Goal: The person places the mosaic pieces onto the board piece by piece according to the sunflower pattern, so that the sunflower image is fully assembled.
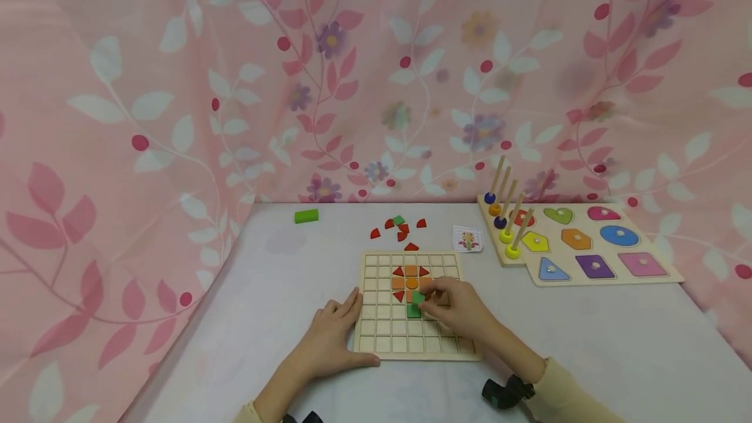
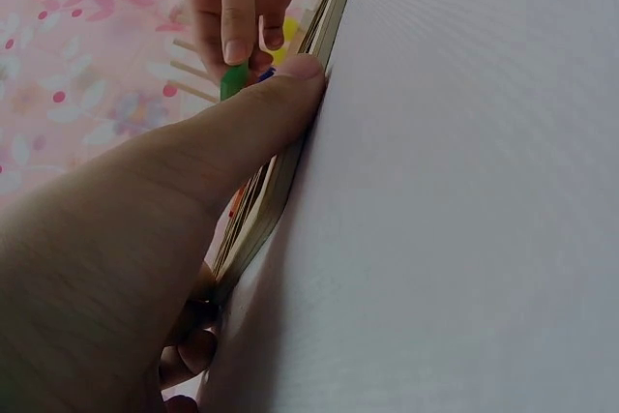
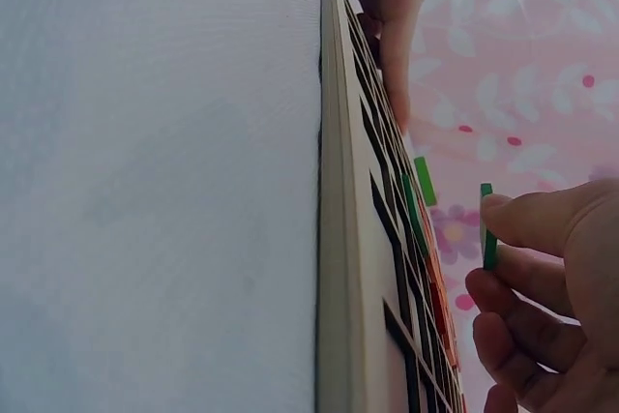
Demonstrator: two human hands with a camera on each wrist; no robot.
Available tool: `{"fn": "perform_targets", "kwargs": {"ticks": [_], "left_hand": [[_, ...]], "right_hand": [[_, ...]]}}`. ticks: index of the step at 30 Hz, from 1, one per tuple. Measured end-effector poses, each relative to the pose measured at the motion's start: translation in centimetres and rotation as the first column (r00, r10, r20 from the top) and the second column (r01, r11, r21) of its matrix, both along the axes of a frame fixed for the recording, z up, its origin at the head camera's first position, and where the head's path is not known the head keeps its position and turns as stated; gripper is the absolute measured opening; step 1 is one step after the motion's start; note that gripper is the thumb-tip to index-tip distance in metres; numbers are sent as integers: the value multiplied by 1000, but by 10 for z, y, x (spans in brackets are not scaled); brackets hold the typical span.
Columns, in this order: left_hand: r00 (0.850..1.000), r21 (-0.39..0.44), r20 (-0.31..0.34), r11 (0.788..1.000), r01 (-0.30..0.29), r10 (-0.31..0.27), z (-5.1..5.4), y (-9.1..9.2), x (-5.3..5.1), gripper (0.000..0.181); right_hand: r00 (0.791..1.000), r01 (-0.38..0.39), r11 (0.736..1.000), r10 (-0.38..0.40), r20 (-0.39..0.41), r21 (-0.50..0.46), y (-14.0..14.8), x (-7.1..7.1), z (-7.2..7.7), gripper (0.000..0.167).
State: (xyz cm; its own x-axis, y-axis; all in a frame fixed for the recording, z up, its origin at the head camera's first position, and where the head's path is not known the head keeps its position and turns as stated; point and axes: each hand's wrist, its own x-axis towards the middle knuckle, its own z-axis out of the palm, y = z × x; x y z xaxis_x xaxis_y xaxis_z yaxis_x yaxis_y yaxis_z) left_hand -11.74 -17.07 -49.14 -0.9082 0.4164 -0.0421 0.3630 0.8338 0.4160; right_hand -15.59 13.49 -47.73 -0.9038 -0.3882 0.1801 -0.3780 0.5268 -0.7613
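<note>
A wooden grid board [image 1: 383, 344] lies on the table. My right hand [image 1: 459, 309] pinches a green square tile [image 1: 418, 297] between thumb and fingers; in the right wrist view this tile [image 3: 487, 227] is held on edge, apart from the board. Below it, another green tile [image 1: 414, 312] sits in the grid. Orange squares [image 1: 410, 271] surround an orange round piece [image 1: 412, 284], with red triangles [image 1: 398, 296] at the corners. My left hand [image 1: 329, 341] rests against the board's near left corner, fingers extended along the left side and thumb [image 2: 290, 79] on the front edge.
Beyond the board lie several loose red pieces [image 1: 375, 234], a green tile [image 1: 398, 220] and a pattern card [image 1: 468, 239]. A green block [image 1: 306, 216] stands back left. At right are a peg stand [image 1: 496, 230] with beads and a knobbed shape puzzle [image 1: 599, 247]. Patterned cloth [image 1: 376, 83] hangs behind.
</note>
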Motion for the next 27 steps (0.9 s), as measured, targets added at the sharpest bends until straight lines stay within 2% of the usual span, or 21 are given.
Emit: {"fn": "perform_targets", "kwargs": {"ticks": [8,12,15,19,23,27], "left_hand": [[1000,-1,5,1000,4,-4,3,-1,0,130],[1000,1,18,1000,2,-2,1,0,0,130],[1000,-5,22,1000,-3,3,-2,0,1,132],[1000,-6,3,1000,-2,2,-4,1,-1,131],[1000,-10,-15,1000,3,-4,-4,1,-3,131],[1000,-5,1,1000,-1,1,-2,0,-2,130]], "right_hand": [[999,-39,999,39,13,5,-2,3,5,17],[997,-49,999,49,61,8,-1,7,6,19],[994,-61,998,59,90,19,0,9,4,21],[996,-58,997,54,77,53,0,9,-1,22],[997,-62,995,57,59,78,0,7,-6,19],[994,-94,993,89,70,75,-1,6,-9,18]]}}
